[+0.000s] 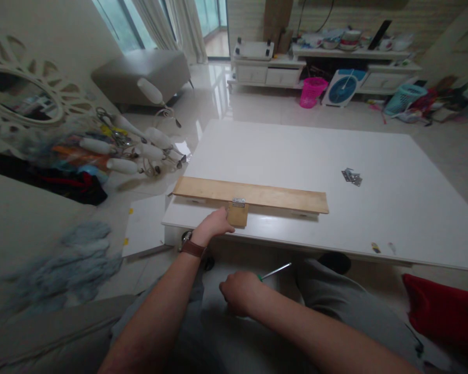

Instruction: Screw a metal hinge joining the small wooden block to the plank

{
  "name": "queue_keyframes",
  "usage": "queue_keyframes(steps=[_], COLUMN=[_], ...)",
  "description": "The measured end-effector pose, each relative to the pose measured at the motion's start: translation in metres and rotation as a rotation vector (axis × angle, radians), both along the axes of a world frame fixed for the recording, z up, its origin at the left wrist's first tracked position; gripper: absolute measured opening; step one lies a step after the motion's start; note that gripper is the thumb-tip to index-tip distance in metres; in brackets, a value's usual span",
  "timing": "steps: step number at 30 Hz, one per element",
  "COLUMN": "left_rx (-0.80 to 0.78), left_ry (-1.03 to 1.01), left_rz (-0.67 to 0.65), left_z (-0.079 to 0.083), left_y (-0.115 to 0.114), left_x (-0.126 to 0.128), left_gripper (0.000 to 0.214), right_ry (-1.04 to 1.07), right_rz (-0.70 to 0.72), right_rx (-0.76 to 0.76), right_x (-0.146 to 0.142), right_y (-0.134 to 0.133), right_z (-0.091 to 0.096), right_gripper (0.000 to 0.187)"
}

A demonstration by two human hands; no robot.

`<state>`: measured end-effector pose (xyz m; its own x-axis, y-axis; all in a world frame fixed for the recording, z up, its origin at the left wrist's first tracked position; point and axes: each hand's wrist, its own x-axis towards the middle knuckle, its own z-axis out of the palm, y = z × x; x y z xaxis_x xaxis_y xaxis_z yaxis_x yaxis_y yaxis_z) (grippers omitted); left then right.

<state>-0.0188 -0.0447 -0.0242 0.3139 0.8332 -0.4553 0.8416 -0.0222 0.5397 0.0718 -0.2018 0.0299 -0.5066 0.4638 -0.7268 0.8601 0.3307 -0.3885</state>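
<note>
A long wooden board (257, 195) lies across the near part of a white table (296, 156). A small wooden block (238, 214) hangs off its near edge, joined by a metal hinge (238, 202). My left hand (215, 224), a brown watch strap at the wrist, holds the small block at its left side, fingers closed on it. My right hand (239, 292) is down over my lap, closed round a screwdriver (275, 271) with a green handle and a thin metal shaft pointing right.
Loose metal hinges (351, 176) lie on the table's right half. A red bag (444, 311) sits at right, a white panel (146, 226) on the floor at left, and a chandelier-like lamp (140, 148) beyond it. A pink basket (312, 91) and fan (342, 87) stand far back.
</note>
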Motion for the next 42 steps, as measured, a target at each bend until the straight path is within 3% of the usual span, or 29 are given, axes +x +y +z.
queue_keyframes(steps=[8,13,17,29,42], left_rx=[-0.035,-0.136,-0.199,-0.175,-0.175], left_ry=[-0.091,-0.356,-0.625,-0.837,-0.834], left_rz=[0.083,0.369,0.518,0.547,0.570], left_z=[0.015,0.030,0.036,0.033,0.033], left_y=[0.000,0.005,0.008,0.012,0.015], left_x=[0.001,0.004,0.004,0.006,0.008], left_gripper=[0.061,0.028,0.023,0.021,0.014], right_ry=[-0.008,-0.012,-0.005,-0.033,-0.029], right_rz=[0.002,0.007,0.001,0.011,0.015], right_rx=[-0.002,-0.006,-0.018,-0.023,-0.020], right_x=[0.000,-0.001,-0.001,-0.004,-0.004], right_y=[-0.001,-0.001,-0.001,-0.001,-0.001], right_z=[-0.005,-0.003,-0.003,-0.007,-0.004], right_gripper=[0.037,0.037,0.036,0.037,0.035])
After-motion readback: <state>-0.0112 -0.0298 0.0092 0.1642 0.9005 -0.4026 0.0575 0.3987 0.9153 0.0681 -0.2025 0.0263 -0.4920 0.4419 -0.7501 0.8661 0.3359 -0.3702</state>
